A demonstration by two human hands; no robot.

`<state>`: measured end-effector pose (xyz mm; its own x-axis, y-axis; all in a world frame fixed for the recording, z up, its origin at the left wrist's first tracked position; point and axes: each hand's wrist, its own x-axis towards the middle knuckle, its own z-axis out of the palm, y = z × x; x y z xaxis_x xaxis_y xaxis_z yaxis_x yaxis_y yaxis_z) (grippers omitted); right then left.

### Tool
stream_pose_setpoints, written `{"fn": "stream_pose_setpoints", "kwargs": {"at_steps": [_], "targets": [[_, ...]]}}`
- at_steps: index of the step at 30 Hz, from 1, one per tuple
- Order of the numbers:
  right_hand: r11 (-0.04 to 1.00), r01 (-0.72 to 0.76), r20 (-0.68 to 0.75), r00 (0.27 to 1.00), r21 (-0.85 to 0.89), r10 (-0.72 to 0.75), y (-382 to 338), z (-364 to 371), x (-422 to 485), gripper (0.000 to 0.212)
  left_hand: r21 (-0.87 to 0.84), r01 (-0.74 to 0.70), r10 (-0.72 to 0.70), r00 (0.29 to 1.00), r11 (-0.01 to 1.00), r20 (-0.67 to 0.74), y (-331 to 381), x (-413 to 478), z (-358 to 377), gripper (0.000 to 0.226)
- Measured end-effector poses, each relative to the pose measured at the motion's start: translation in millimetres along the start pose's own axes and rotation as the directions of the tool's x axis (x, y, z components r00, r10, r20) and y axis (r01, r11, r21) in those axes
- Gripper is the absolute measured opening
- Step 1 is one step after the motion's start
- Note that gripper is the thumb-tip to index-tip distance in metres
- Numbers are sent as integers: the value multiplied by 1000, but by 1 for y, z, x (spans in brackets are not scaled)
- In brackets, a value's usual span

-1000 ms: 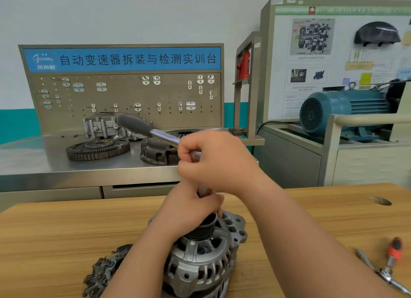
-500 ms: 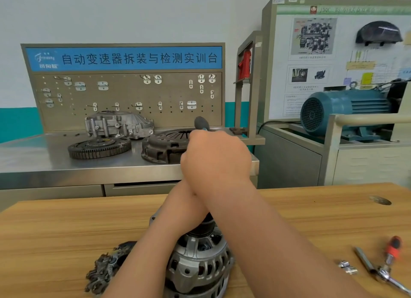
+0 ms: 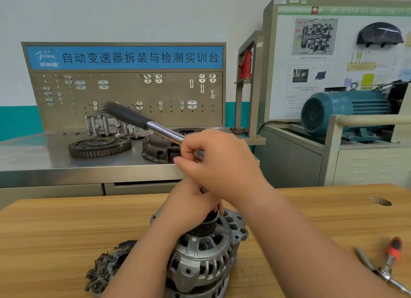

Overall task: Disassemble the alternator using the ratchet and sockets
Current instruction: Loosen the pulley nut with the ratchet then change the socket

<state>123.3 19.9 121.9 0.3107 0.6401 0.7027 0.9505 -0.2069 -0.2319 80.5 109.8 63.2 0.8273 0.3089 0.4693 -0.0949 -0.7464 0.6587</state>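
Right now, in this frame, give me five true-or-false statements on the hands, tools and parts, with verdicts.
1. The right hand grips the ratchet near its head, leaving the black handle free. True.
2. A flywheel lies on the steel bench. True.
3. The alternator sits on that bench. False: it sits on the wooden table.
4. The left hand grips the pulley on top of the alternator. True.
5. The orange-handled screwdriver lies left of the alternator. False: it lies to the right, near the table's edge.
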Motion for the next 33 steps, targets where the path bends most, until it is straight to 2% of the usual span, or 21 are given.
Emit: {"fn": "stream_pose_setpoints", "kwargs": {"at_steps": [1, 3, 5, 6, 8, 11, 13, 16, 18, 20, 23, 25, 27, 29, 30, 31, 33], "targets": [[987, -46, -19, 999, -151, 43, -6, 5, 2, 28, 51, 7, -6, 1000, 999, -14, -1, 1, 0, 43], [940, -162, -63, 987, -301, 150, -14, 8, 9, 9, 104, 84, -77, 994, 991, -76, -5, 3, 2, 51], [906, -255, -32, 965, -337, 260, -15, 7, 13, 17, 113, 134, -124, 988, 985, -96, -7, 3, 4, 53], [911, -248, -14, 966, -328, 258, -13, 5, 14, 16, 131, 114, -105, 992, 985, -77, -7, 3, 4, 50], [945, -147, 15, 987, -292, 158, -8, 1, 12, 9, 88, 54, -52, 998, 995, -34, -5, 1, 3, 46], [996, 42, 68, 997, -83, -36, 3, -5, 8, 28, -28, 22, -22, 1000, 999, 0, -2, -1, 2, 30], [983, 135, 108, 983, 125, -149, 10, -10, 7, 29, -64, 31, -30, 1000, 997, 8, -4, -1, 3, 24], [886, 156, 150, 958, 438, -243, 20, -16, 6, 28, -64, 51, -49, 998, 997, 31, -9, 1, 3, 29], [867, 102, 166, 964, 487, -207, 21, -16, 5, 28, -76, 47, -44, 998, 996, 37, -9, 1, 3, 29], [915, 26, 136, 987, 402, -88, 17, -11, 6, 29, -75, 38, -37, 999, 996, 20, -5, 1, 3, 30], [997, -73, 28, 997, 10, 73, 2, 2, 7, 28, 1, 32, -32, 999, 999, -6, 1, 0, 1, 53], [970, -154, -23, 988, -190, 152, -7, 7, 9, 13, 59, 54, -53, 998, 997, -19, -1, 2, 1, 55], [937, -182, -20, 983, -298, 184, -9, 8, 12, 11, 38, 65, -63, 997, 997, -43, -4, 2, 1, 48], [946, -121, 14, 991, -302, 132, -6, 6, 12, 11, 4, 46, -45, 999, 999, -20, -4, 1, 1, 45], [960, -78, 34, 995, -268, 90, -5, 3, 11, 23, -23, 38, -38, 999, 999, -3, -2, 0, 1, 49], [977, -28, 69, 997, -210, 43, -2, -1, 11, 33, -60, 29, -28, 1000, 998, 7, -1, -1, 0, 49], [997, 77, 149, 986, -7, -75, 5, -9, 12, 38, -106, 21, -19, 1000, 994, 23, -3, 0, 1, 38]]}}
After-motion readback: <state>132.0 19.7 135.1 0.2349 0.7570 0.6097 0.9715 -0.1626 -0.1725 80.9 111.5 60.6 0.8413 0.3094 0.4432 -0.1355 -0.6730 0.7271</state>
